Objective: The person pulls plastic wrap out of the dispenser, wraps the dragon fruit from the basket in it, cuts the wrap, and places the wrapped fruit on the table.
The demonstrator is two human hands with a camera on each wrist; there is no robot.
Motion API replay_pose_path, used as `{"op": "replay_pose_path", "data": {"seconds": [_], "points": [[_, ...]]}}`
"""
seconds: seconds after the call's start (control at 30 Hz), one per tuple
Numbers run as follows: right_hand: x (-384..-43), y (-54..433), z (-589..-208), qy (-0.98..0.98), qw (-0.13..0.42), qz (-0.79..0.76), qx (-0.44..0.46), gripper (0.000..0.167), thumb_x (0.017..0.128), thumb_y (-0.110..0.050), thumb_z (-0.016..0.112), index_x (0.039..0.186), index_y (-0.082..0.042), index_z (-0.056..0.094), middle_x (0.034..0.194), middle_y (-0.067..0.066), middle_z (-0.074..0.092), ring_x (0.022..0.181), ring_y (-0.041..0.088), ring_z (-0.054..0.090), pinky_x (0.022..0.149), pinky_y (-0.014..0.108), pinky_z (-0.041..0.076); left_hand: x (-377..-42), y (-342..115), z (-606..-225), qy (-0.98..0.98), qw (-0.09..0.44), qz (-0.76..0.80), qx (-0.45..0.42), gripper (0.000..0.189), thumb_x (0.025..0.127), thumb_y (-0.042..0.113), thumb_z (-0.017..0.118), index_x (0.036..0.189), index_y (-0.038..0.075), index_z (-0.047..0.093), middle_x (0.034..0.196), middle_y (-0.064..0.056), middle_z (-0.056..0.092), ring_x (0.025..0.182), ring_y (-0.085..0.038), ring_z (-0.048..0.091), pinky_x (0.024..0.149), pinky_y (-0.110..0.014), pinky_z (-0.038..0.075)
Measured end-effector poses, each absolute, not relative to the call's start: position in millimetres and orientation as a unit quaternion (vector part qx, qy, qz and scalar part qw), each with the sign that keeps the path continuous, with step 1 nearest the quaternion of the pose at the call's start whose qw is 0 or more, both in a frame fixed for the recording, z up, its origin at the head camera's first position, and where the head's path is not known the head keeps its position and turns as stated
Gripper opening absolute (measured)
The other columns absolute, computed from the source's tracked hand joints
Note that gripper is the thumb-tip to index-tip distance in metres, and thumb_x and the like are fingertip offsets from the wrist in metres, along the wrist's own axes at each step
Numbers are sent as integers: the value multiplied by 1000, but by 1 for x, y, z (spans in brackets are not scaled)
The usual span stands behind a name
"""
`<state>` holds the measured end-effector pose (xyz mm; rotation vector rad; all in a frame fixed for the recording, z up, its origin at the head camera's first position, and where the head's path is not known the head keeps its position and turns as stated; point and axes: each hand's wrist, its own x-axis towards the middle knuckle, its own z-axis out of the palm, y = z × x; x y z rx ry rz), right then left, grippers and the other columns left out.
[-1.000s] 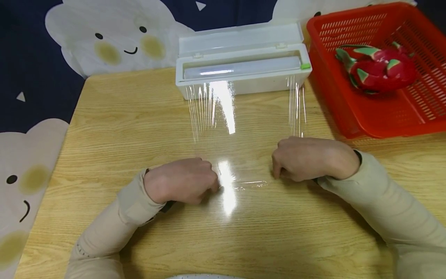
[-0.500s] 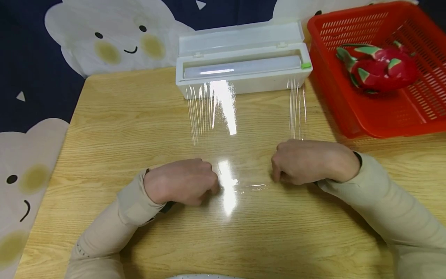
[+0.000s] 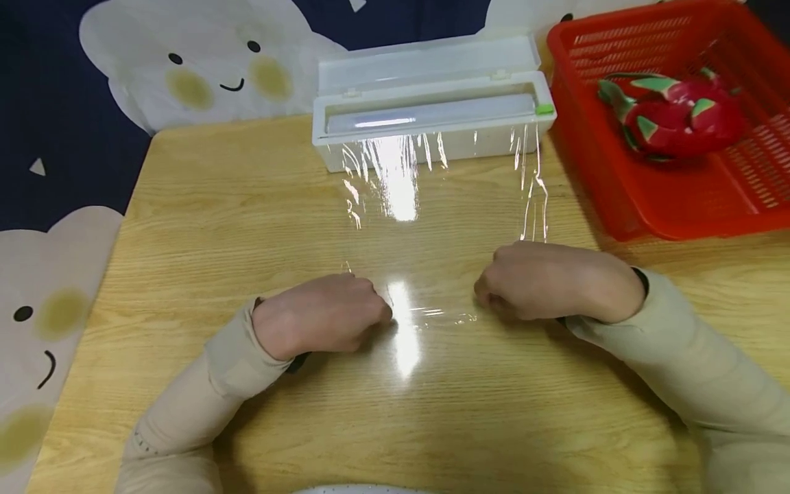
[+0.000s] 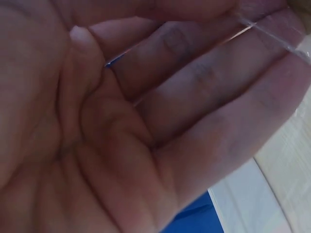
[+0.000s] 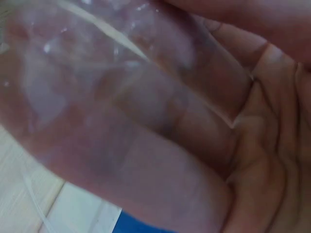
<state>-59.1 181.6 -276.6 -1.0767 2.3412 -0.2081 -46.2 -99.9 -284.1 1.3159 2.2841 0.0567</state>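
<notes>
A sheet of clear cling film stretches from a roll in a white dispenser box toward me, over the wooden table. My left hand pinches the sheet's near edge on the left. On the right, my right hand grips the same edge, knuckles up. In the left wrist view a strand of the film crosses the fingertips. Crinkled film lies over the fingers in the right wrist view. The box's lid stands raised behind the roll.
A red plastic basket holding a dragon fruit stands at the right, close beside the box. A green slider sits at the box's right end. The rim of a white speckled thing shows at the bottom edge. Wooden table lies beneath.
The film's highlights and wrinkles have shifted, with looser creases near the box and along the right side. Both hands have moved only slightly, up and inward, and keep their hold.
</notes>
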Motion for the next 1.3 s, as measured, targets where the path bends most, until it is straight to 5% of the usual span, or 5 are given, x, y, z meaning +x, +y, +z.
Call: {"op": "replay_pose_path", "data": {"seconds": [0.3, 0.53, 0.87, 1.0, 1.3], "points": [[-61, 182, -282, 884, 258, -70, -384, 32, 95, -7, 64, 69, -23, 55, 59, -8, 35, 56, 11, 38, 52, 25, 34, -46, -100, -289, 849, 220, 22, 479, 18, 97, -5, 60, 89, 11, 59, 68, 3, 57, 57, -9, 47, 53, -22, 44], [-62, 181, -283, 882, 261, -72, -386, 34, 93, -3, 65, 67, -23, 56, 63, -8, 45, 61, 10, 42, 56, 26, 38, -46, -102, -291, 840, 187, 13, 510, 12, 99, 3, 63, 100, 12, 71, 83, -1, 69, 69, -15, 65, 65, -27, 57], [-61, 182, -283, 879, 274, -73, -384, 38, 82, 8, 59, 63, -24, 53, 62, -10, 38, 60, 8, 38, 54, 24, 33, -45, -101, -292, 844, 177, 53, 504, 21, 104, 24, 62, 86, 14, 64, 70, 3, 63, 59, -10, 58, 58, -27, 55], [-60, 182, -283, 878, 282, -69, -380, 36, 89, -3, 64, 64, -24, 49, 63, -10, 34, 60, 9, 37, 54, 25, 32, -47, -100, -290, 850, 178, 41, 493, 5, 101, 10, 63, 99, 13, 65, 62, 4, 58, 52, -9, 49, 50, -25, 47], [-62, 179, -285, 880, 271, -64, -386, 30, 93, -4, 66, 71, -21, 56, 61, -7, 41, 59, 11, 42, 54, 26, 37, -52, -99, -291, 851, 179, 12, 494, 34, 94, -11, 57, 114, 15, 67, 59, 6, 52, 54, -8, 39, 51, -26, 42]]}}
